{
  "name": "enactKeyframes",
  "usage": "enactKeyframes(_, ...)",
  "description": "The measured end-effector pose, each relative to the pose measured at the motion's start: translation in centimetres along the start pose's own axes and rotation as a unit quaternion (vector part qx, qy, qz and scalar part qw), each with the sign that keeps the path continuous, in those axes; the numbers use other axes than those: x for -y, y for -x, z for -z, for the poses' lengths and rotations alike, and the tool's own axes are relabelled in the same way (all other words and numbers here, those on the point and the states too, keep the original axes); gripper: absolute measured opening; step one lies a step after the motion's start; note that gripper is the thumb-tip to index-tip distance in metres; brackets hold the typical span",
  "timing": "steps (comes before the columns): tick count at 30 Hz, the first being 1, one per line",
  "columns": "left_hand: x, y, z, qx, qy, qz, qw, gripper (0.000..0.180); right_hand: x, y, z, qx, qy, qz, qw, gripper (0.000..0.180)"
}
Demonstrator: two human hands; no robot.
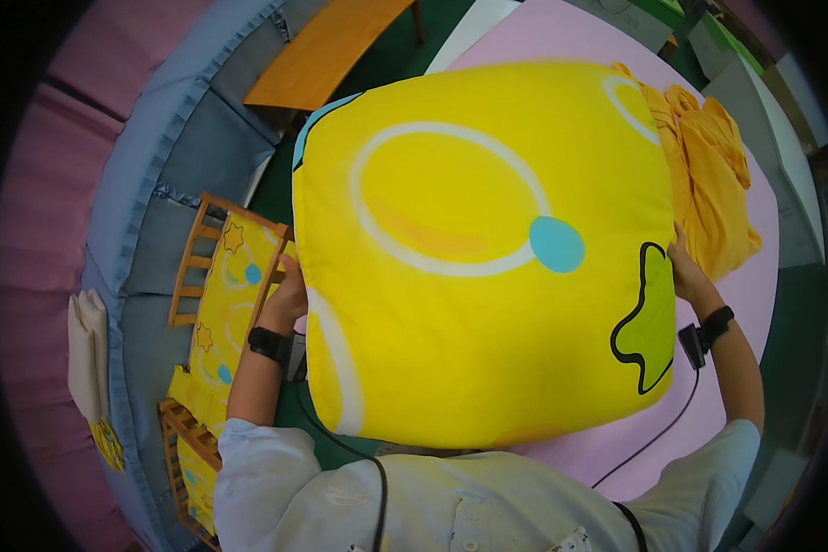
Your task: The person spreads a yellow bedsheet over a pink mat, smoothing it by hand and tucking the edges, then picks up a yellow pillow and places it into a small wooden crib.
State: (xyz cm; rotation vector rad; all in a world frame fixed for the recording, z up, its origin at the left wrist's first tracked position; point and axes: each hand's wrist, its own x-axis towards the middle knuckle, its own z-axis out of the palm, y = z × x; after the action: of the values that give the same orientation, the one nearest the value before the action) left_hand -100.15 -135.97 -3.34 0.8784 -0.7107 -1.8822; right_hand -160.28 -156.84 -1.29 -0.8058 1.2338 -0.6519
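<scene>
A big square yellow pillow (488,258) with white rings, a blue dot and a green blob fills the middle of the view, lifted above a pink bed sheet (764,267). My left hand (288,296) grips its left edge and my right hand (687,271) grips its right edge. Both wrists wear black bands. The fingers are mostly hidden behind the pillow.
A crumpled orange-yellow cloth (708,175) lies on the bed at the right. To the left stands a small wooden cot (193,267) with yellow bedding, beside grey-blue padded panels (156,156). A wooden bench (327,46) sits at the top.
</scene>
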Motion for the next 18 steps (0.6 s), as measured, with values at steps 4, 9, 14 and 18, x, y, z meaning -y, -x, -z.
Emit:
enactKeyframes(4,-1.6,-2.1,-9.8,-0.227,-0.153,0.033,0.961,0.057,0.4,-2.3,0.3,0.037,-0.021,-0.105,0.994,0.045)
enactKeyframes(9,-0.8,-1.5,-10.0,-0.238,0.011,0.012,0.971,0.052,-0.5,-0.9,-2.1,0.0,-0.034,-0.124,0.992,0.038)
enactKeyframes(14,-0.3,0.2,-10.2,-0.233,0.078,0.053,0.968,0.051,1.6,1.7,-3.8,0.023,0.017,-0.092,0.995,0.037)
enactKeyframes(18,1.9,3.6,-7.2,-0.221,0.13,-0.027,0.966,0.049,3.8,3.6,-7.4,0.072,0.064,-0.065,0.993,0.036)
